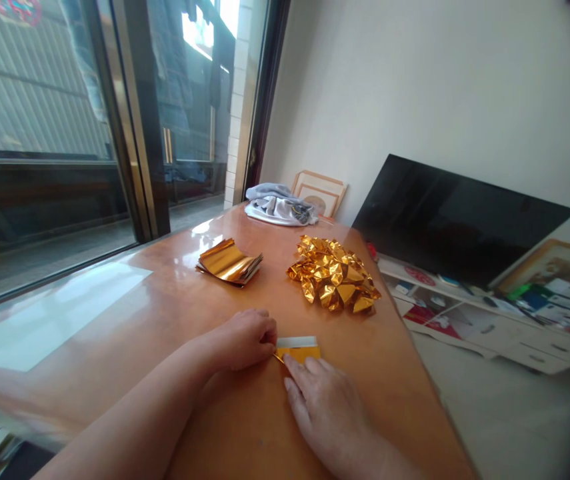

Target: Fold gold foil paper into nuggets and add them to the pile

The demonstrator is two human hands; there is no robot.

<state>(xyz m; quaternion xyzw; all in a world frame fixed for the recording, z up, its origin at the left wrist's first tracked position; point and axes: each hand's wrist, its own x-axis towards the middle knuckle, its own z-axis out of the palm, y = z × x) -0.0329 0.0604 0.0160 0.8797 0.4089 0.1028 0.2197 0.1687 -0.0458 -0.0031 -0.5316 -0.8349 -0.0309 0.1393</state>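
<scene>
well, midway down the glossy orange tabletop (pixel 405 407): a small gold foil sheet (pixel 299 351) with a white band along its far side, lying flat between both hands. left hand (pixel 243 340) at the sheet's left end, fingers (pixel 265 333) curled in narrow, pinched on the corner, the grip itself partly hidden. right hand (pixel 325 413) just below, fingers (pixel 297 380) close together and nearly straight, tips on the sheet's lower edge, no pinch. farther up the table, a folded stack of gold foil (pixel 229 262) and, just to its right, a crumpled heap of gold foil (pixel 333 273). beyond those, a grey cloth (pixel 279 205) beside a leaning picture frame (pixel 319 193). off to the right, a dark screen (pixel 457 220) above a low white cabinet (pixel 529 350); on the left, a sliding glass door (pixel 195 120).
</scene>
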